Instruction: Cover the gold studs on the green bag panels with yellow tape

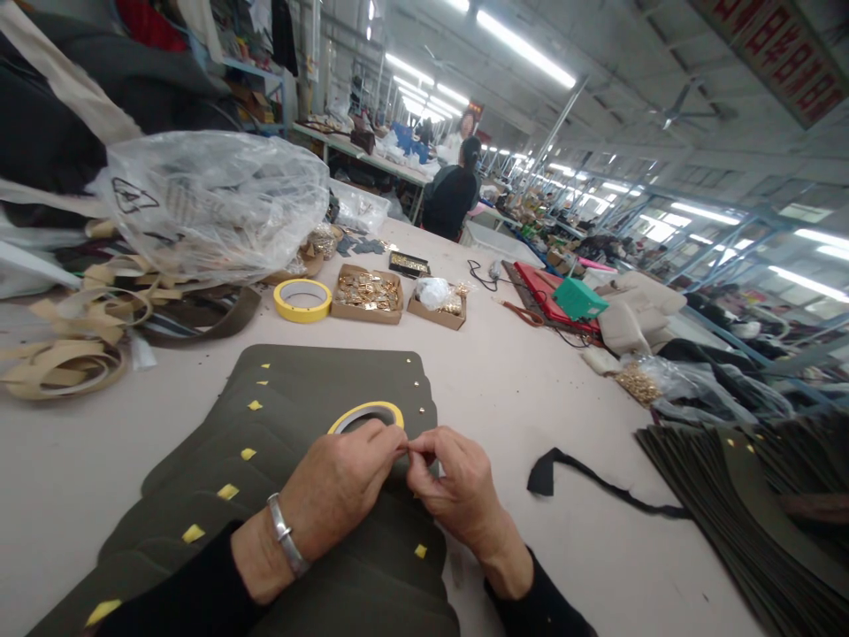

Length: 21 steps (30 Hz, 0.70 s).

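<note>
My left hand, with a silver bracelet at its wrist, and my right hand meet fingertip to fingertip. Both are pinched closed; whatever is between the fingers is too small to make out. Just behind the left fingers is a yellow tape roll, partly hidden; I cannot tell whether that hand grips it. Below the hands, dark olive panels overlap in a stepped row. Small yellow tape pieces dot their left side, and another tape piece is at the right. Small metal studs show near the top right edge.
Beyond the panels stand another tape roll, a box of gold metal parts and a smaller box. A plastic bag bulges at left. Right: a black strip and stacked olive panels. A person sits farther back.
</note>
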Available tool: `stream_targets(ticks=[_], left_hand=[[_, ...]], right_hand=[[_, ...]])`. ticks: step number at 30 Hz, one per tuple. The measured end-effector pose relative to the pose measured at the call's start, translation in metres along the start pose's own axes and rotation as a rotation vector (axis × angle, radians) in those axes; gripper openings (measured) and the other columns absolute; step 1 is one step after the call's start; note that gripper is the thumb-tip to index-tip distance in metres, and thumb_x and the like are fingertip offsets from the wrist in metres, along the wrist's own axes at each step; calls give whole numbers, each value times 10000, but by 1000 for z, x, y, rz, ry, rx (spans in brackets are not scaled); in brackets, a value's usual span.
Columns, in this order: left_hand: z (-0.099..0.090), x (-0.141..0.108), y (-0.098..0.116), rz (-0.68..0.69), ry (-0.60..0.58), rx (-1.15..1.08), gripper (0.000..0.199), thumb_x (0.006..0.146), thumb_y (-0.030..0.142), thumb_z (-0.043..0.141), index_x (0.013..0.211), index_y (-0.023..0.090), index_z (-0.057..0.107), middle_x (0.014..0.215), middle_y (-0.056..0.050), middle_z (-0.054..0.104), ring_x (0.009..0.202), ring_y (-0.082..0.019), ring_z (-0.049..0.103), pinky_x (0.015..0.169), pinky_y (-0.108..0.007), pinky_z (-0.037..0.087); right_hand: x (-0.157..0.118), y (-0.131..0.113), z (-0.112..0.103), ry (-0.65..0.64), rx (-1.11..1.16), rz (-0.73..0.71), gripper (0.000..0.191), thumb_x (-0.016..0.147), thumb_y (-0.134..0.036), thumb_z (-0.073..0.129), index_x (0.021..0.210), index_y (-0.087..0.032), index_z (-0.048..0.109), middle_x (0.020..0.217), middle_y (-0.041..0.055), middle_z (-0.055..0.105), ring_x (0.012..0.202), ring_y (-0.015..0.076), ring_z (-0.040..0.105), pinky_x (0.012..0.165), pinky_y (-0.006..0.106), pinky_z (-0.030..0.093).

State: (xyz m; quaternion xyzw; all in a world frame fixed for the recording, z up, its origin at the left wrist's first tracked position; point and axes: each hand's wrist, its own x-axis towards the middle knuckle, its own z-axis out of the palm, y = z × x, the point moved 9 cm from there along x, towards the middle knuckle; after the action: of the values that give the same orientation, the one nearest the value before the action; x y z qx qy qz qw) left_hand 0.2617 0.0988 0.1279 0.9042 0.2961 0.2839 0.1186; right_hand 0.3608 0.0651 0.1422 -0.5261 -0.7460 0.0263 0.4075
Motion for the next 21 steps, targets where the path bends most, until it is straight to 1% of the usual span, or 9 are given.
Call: stream_targets(ticks=[1,4,7,9,10,12,15,18,21], left_hand=[[0,0,1,7,9,19,230,953,174,369,886,205,587,781,-20,619,700,-153,619,602,-238,481],[-3,-1,7,30,71,51,239,953,170,371,850,201,583,753,-20,587,648,-156,585,554,-248,447],[-4,-2,14,48,109,39,216,948,156,393,846,194,579,772,-22,589,673,-149,581,606,-246,466],[3,-1,13,23,53,82,181,936,142,424,861,194,581,794,-26,601,700,-160,583,651,-266,488],[10,0,10,-1,-5,127,163,925,131,444,869,195,583,806,-29,609,717,-173,585,661,-284,497],[24,1,3,-53,-151,222,147,898,99,480,871,194,588,827,-39,625,758,-206,592,660,-316,511],[39,1,-7,-104,-316,289,168,881,63,480,885,188,592,870,-57,637,832,-242,597,673,-349,531],[42,2,-9,-116,-357,287,175,888,64,464,899,187,589,894,-63,635,857,-252,593,685,-365,539],[42,2,-8,-118,-365,279,179,887,62,459,904,188,586,903,-62,630,866,-249,586,693,-362,538]], right_hand=[[0,6,0,0,41,95,134,793,-110,519,741,-176,622,646,10,623,576,133,573,563,244,458],[-7,35,10,-22,290,475,101,779,-175,554,705,-175,623,588,-12,624,506,120,582,491,213,456],[-17,71,21,1,494,754,112,756,-259,598,701,-163,620,528,-24,612,454,125,594,442,205,463],[-21,98,25,9,547,868,169,726,-317,641,688,-153,624,511,-26,603,433,118,583,435,206,471],[-22,110,27,-6,567,906,199,712,-342,662,693,-146,633,517,-24,607,430,112,578,439,206,478],[-20,128,32,-55,588,932,251,699,-382,690,715,-134,655,544,-16,619,439,99,575,457,203,492],[-14,137,37,-150,514,894,260,735,-390,664,719,-131,662,556,-11,618,438,87,567,447,187,476],[-8,134,40,-239,337,843,213,789,-333,592,721,-141,655,551,-18,606,411,84,546,410,177,431],[4,125,39,-281,137,726,171,800,-259,558,706,-155,657,555,-17,610,442,99,556,441,190,418]])
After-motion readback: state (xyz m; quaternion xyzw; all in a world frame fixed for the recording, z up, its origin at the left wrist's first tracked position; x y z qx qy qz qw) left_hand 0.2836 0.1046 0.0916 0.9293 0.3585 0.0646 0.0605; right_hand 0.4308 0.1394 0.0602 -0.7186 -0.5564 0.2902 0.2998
